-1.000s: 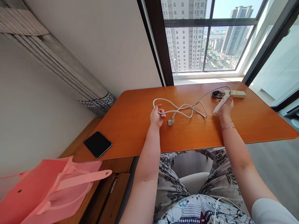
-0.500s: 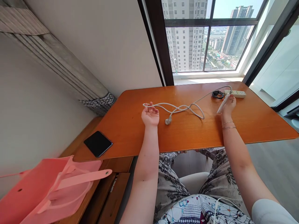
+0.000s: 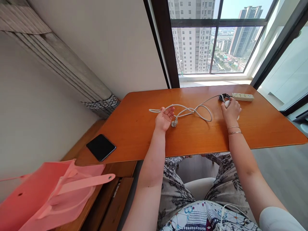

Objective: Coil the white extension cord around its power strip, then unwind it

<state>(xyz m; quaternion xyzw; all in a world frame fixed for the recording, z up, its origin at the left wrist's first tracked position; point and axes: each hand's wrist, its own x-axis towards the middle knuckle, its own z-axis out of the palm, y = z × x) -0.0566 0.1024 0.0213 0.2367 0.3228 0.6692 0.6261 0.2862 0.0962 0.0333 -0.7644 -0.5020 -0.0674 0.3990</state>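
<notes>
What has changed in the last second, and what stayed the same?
The right hand lowered the white power strip from the air onto the table and now covers it. The left hand opened palm up; the white cable lies across its fingers. The far strip, phone and pink bag stayed put.

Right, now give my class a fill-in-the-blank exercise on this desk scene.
The thin cable held in the left hand is ____.
The right hand has two thin metal bracelets on its ____.
The flat black phone lies on the low wooden cabinet to the person's ____.
Missing words: white; wrist; left.
</notes>
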